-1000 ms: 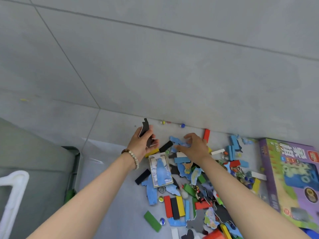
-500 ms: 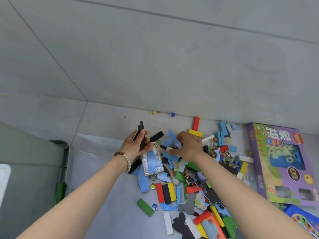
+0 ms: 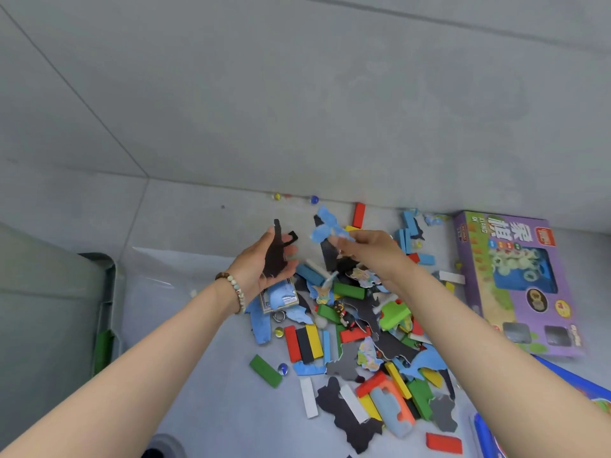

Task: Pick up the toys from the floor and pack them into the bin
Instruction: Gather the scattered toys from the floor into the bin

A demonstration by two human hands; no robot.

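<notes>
Black pcs [image 3: 276,259] lie in L hand [image 3: 254,276], fingers curled round them. R hand [image 3: 373,251] pinches blue pc [image 3: 327,229] above pile [image 3: 347,342]. Bin [image 3: 109,289] at left, apart from pile. Risk: thin pcs slip from loose grip en route to bin.

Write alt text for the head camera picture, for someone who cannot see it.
A person's left hand holds flat black pieces and the right hand pinches a blue piece, both above a pile of toys on a grey floor. A purple game box lies to the right, and a grey bin stands at the left edge.
</notes>
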